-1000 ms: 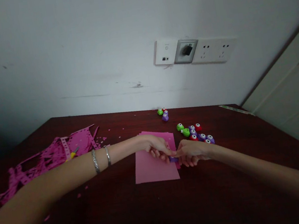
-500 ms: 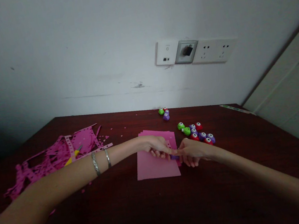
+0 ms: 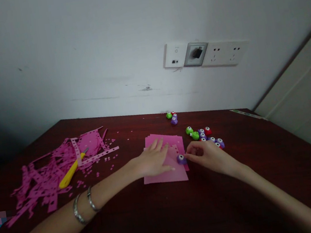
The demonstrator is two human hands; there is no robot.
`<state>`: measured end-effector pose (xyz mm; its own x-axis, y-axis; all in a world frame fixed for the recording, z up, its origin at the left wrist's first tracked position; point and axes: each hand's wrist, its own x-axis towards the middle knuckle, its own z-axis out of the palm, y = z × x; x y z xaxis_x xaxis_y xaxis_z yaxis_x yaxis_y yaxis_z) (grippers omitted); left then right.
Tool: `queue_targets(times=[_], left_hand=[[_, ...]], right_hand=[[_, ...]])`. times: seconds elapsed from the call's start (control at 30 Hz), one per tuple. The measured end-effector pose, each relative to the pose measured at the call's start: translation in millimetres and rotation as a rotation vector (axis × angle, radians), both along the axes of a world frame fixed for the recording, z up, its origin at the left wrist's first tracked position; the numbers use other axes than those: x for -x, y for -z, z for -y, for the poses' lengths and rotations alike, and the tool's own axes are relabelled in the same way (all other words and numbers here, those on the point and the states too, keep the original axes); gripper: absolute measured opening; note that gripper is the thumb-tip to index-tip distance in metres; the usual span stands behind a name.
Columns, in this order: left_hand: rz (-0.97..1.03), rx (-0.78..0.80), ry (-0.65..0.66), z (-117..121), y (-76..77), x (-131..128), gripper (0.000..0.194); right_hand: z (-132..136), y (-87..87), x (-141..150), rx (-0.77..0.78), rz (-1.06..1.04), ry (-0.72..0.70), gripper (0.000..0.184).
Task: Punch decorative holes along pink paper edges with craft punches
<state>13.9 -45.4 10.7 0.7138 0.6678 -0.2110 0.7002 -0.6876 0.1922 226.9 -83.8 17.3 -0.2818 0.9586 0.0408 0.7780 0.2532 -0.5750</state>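
Note:
My left hand (image 3: 153, 162) lies flat with fingers spread on a stack of pink paper sheets (image 3: 166, 177), pressing on the lighter top sheet. A small purple craft punch (image 3: 181, 160) with a white, black-centred button sits at the right edge of the stack. Small punched holes show in the paper just behind it. My right hand (image 3: 205, 155) is curled, its thumb and index fingertips pinched at the punch's right side. Behind that hand, several green, purple and red craft punches (image 3: 195, 135) lie grouped on the table.
Pink punched paper strips (image 3: 37, 183) and tiny cut-outs are heaped at left, with a yellow craft knife (image 3: 72, 170) on them. More small punches (image 3: 174, 120) stand near the wall. Sockets (image 3: 223, 53) are on the wall above the dark table (image 3: 170, 222).
My left hand has left the punch, opened and flattened onto the paper. My right fingers no longer press the punch's top; they are at its right side. The punch's button is uncovered.

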Motion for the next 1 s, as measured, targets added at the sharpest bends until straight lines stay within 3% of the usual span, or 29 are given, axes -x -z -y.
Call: queue_targets(times=[0.07,0.17,0.37,0.6,1.0], left_hand=[[-0.025,0.058,-0.004,0,4.8,0,0.09],[-0.025,0.091,0.02,-2,10.6,0,0.091],[-0.024,0.147,0.049,-9,17.7,4,0.09],[-0.023,0.165,0.047,-10,15.8,4,0.089],[-0.034,0.159,0.06,-6,6.5,1,0.084]], right_hand=[[-2,1.4,-1,-0.035,-0.004,-0.07,0.022],[-5,11.0,-1,-0.047,-0.012,-0.154,0.028],[-6,24.7,-4,0.0,-0.038,-0.202,0.023],[-11,23.4,-13,0.032,-0.032,-0.157,0.022],[-18,11.0,-34,-0.042,0.232,-0.03,0.013]])
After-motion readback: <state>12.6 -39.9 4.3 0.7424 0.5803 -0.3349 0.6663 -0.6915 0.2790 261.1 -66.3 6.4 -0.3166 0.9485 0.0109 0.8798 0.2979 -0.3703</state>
